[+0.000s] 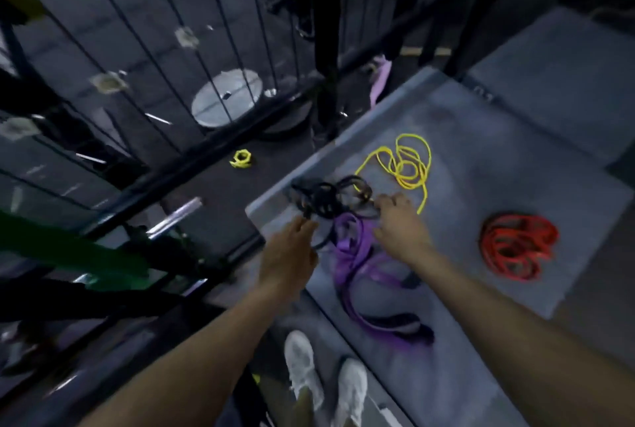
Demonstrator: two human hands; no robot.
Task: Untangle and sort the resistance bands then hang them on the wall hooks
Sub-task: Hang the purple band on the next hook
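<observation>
Sorted: yellow band and red band lie apart on the floor mat.
Still tangled: black bands over purple band.
Hands: left hand fingers pinch a black strand; right hand fingers curl into the knot.
Left: hanging, none seen hung.
</observation>
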